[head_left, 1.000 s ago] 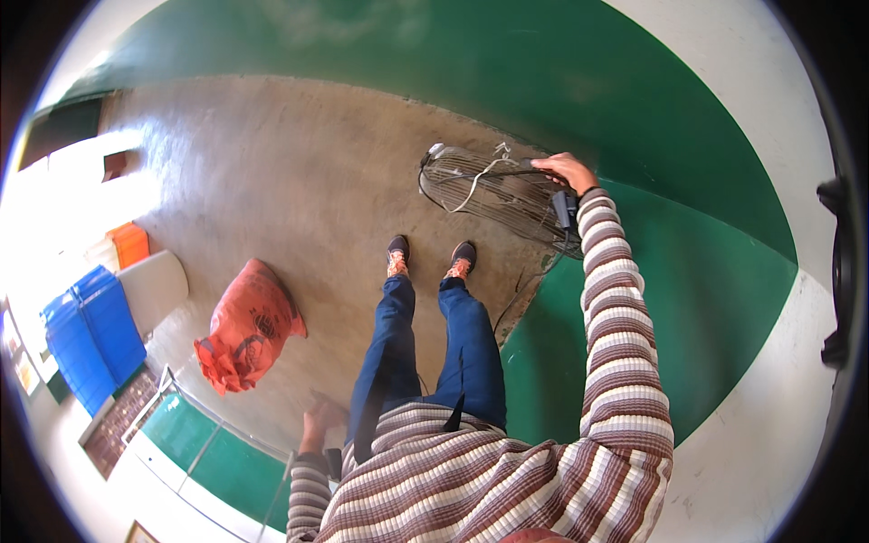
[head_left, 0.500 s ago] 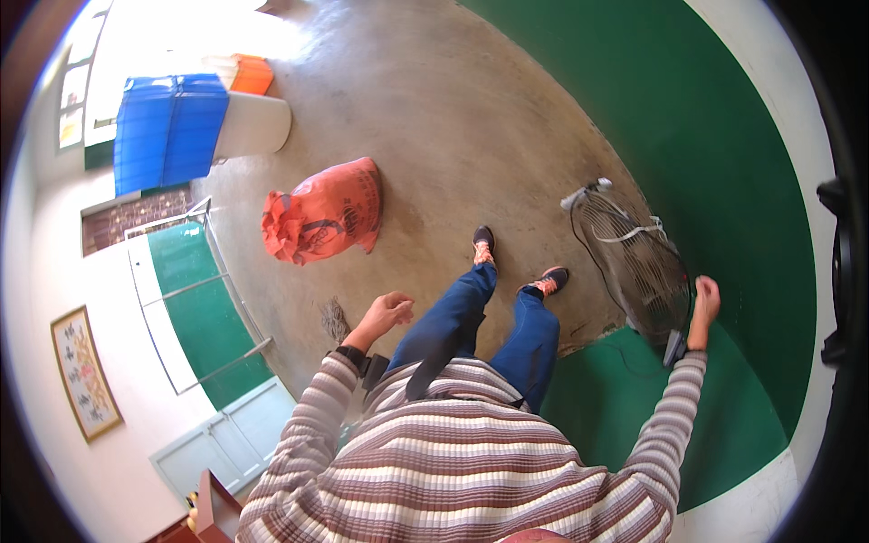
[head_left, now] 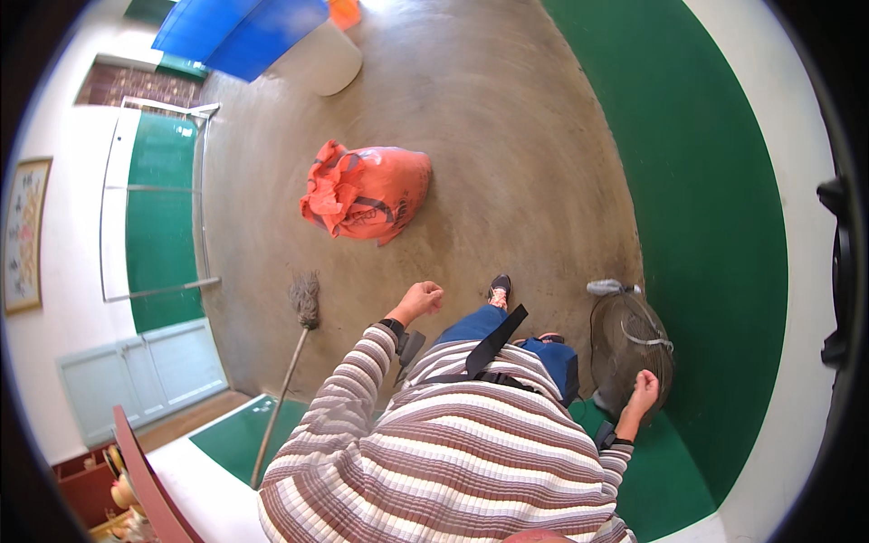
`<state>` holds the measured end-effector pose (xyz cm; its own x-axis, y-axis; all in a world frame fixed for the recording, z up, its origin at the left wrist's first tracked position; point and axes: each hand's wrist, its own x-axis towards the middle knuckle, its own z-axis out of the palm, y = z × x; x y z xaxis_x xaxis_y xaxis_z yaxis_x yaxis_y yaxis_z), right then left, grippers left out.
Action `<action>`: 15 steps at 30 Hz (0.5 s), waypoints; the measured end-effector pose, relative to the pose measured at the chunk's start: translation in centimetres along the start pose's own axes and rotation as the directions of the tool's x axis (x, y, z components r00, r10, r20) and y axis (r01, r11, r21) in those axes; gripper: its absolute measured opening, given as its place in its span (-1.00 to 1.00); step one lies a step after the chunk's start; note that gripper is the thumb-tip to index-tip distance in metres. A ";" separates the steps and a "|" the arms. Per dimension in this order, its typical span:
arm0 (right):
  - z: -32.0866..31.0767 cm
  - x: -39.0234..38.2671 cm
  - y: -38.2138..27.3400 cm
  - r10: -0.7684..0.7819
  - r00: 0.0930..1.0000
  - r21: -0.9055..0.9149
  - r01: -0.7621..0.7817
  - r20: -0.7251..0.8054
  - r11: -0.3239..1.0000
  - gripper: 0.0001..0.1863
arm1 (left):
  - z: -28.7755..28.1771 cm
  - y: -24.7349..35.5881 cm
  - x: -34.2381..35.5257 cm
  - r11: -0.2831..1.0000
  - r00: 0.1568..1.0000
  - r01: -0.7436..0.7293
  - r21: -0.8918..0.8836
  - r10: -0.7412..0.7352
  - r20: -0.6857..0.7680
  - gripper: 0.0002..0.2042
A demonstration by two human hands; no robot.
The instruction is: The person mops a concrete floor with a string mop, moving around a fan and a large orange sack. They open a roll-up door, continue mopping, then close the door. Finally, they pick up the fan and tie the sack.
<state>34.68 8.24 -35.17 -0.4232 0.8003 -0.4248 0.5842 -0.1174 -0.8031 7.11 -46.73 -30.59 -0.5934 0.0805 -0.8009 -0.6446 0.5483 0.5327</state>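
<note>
My left hand (head_left: 421, 301) hangs in the air before my left hip, its fingers loosely curled with nothing visible in them. To the right, my right hand (head_left: 644, 395) also has bent fingers and appears to hold nothing. It overlaps a dark grey-brown, rounded floor object (head_left: 625, 339) with a pale band and a thin dark cord, by the green wall; I cannot tell whether they touch. Ahead on the floor stands a full red-orange sack (head_left: 385, 192), its top gathered and dark print on its side. Each wrist carries a dark band.
A mop (head_left: 306, 303) leans at the left. Beyond it are a metal rail frame (head_left: 206, 195), pale blue cabinet doors (head_left: 149, 385) and a framed picture (head_left: 27, 237). A blue bin (head_left: 249, 36) and a whitish round container (head_left: 326, 61) stand far ahead. Green wall (head_left: 706, 235) bounds the right.
My body and view have turned, so the sack sits further right and the mop handle shows. My right hand has moved inward, now in front of the dark floor object. My left hand stays loosely curled.
</note>
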 end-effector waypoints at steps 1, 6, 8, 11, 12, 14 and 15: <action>2.3 -0.2 -1.4 -0.019 0.996 0.005 0.018 0.084 1.000 -0.89 | -1.2 -0.8 0.3 0.999 0.999 0.012 -0.045 -0.014 -0.030 -0.73; 12.3 1.6 -10.0 -0.131 0.896 -0.121 0.199 0.424 0.973 -0.88 | -5.3 -3.6 1.2 0.950 0.985 0.081 -0.301 -0.122 -0.119 -0.73; 15.8 3.0 -13.5 -0.205 0.805 -0.110 0.316 0.556 0.942 -0.88 | -6.3 -4.1 1.5 0.921 0.968 0.117 -0.371 -0.189 -0.163 -0.73; 21.0 5.8 -18.0 -0.107 0.744 -0.231 0.336 0.660 0.913 -0.88 | -7.4 -4.4 1.7 0.888 0.955 0.112 -0.445 -0.221 -0.200 -0.74; 23.1 6.7 -19.2 -0.147 0.685 -0.193 0.395 0.713 0.898 -0.88 | -7.7 -4.4 1.7 0.871 0.953 0.078 -0.485 -0.208 -0.221 -0.73; 27.5 8.6 -21.3 -0.124 0.615 -0.205 0.436 0.778 0.876 -0.87 | -8.2 -4.4 1.4 0.832 0.932 0.069 -0.551 -0.251 -0.261 -0.73; 30.2 9.4 -22.4 -0.132 0.563 -0.186 0.471 0.816 0.862 -0.88 | -8.1 -4.4 1.1 0.808 0.917 0.028 -0.588 -0.256 -0.307 -0.74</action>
<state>-3.27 0.62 -33.77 -0.8802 -0.0140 -0.4744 0.4331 0.3851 -0.8149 5.34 -55.79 -31.62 -0.5270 -0.3224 -0.7863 -0.8214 -0.0443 0.5687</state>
